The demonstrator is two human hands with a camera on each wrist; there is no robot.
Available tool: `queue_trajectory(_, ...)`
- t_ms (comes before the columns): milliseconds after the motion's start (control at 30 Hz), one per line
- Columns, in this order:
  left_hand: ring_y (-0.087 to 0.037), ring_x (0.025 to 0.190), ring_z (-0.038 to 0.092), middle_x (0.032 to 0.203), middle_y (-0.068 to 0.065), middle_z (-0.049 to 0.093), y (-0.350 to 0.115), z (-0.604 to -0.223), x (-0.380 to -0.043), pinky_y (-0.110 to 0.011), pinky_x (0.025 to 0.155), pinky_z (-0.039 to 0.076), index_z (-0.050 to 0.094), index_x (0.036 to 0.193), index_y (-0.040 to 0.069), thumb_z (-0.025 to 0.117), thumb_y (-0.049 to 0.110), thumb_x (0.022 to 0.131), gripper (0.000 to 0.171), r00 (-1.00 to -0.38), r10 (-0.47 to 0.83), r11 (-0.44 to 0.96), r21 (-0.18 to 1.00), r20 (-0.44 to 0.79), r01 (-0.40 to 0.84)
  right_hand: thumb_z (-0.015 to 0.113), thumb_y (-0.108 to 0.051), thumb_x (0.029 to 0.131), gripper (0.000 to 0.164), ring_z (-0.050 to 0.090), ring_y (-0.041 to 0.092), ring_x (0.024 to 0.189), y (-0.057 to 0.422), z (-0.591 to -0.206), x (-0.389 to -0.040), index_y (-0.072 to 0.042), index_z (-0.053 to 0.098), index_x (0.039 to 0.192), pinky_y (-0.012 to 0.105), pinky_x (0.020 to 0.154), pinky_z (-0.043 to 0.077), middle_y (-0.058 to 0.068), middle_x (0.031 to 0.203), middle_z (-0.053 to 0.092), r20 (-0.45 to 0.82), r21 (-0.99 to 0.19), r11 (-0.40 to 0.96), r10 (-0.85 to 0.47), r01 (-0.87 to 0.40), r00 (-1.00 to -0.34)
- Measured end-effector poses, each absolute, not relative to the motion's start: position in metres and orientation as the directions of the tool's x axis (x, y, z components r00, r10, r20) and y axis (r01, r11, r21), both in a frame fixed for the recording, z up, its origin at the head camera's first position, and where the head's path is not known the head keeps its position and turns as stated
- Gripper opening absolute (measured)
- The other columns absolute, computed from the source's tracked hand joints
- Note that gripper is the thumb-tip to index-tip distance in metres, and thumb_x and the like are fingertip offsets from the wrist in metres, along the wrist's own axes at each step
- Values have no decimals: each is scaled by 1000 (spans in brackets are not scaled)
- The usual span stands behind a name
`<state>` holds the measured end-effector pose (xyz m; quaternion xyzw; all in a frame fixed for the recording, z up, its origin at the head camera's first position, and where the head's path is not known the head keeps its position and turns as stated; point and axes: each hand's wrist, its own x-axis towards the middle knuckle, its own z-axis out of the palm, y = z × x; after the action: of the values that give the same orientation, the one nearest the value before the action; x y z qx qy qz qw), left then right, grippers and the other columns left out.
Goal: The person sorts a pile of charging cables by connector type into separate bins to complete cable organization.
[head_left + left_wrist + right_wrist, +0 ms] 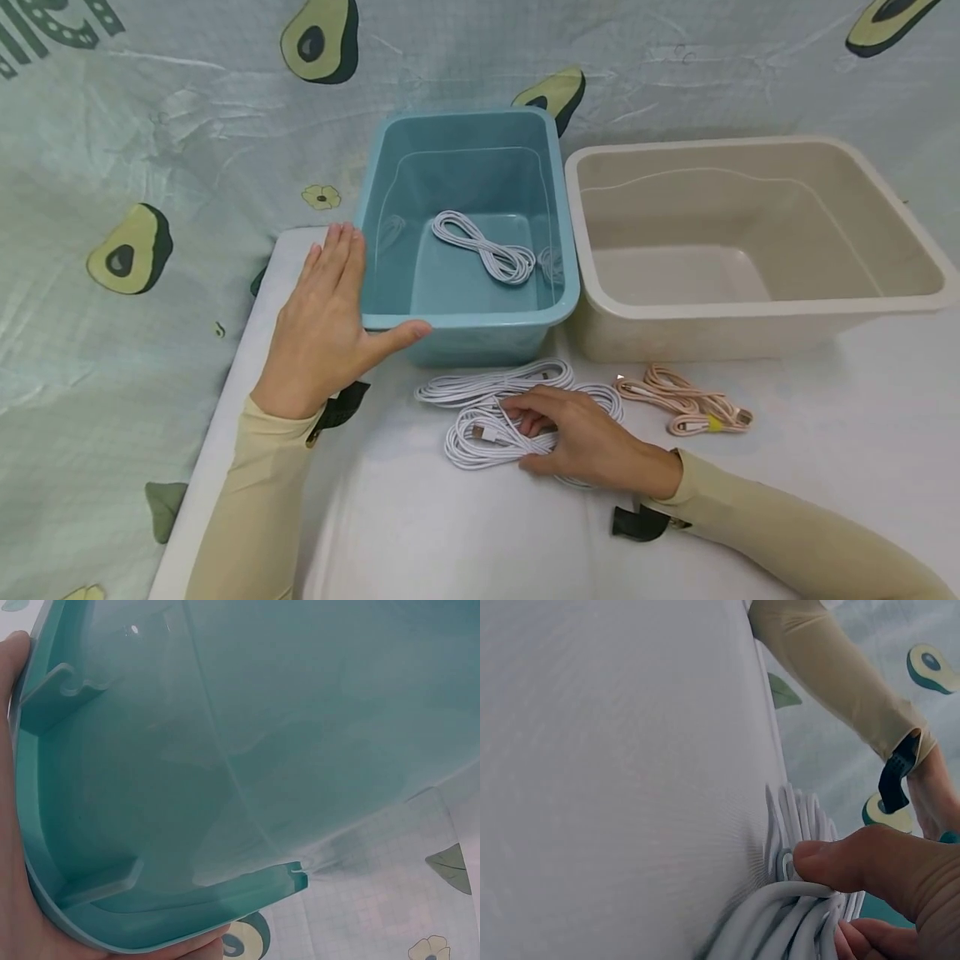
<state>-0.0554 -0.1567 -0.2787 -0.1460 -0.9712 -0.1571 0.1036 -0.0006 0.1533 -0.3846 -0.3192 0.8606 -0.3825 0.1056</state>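
R hand (587,437) nearer: curled fingers pinch white cable coil (480,457), approx. crosswise to L; straight-fingered L hand (321,327) touches blue bin (472,320).

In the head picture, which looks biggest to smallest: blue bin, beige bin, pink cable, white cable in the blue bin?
1. Beige bin
2. Blue bin
3. Pink cable and white cable: they look too alike to rank surely.

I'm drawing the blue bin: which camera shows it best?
Head view: it shows the blue plastic bin from above, inside included. Left wrist view shows outer wall and rim close up; right wrist, only slivers.
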Motion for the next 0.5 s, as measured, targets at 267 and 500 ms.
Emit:
queue_trajectory(267,-36,164,16,172,-21,18,-157,-278,-55,-46,137,10,20,163,-3,52,90,82,128,-937,249,906,281,247,315,91,-12,74,54,65,-3,86,153,-382,-3,-12,72,125,19,81,58,-9,98,73,15,-777,482,-629,-405,-777)
queue_trajectory(500,-34,164,16,173,-20,18,-157,-279,-55,-45,137,10,19,163,-2,51,91,82,128,-941,240,912,277,238,303,91,-10,74,56,67,1,87,152,-383,0,-6,71,126,20,81,59,-4,101,73,49,-727,499,-648,-472,-760)
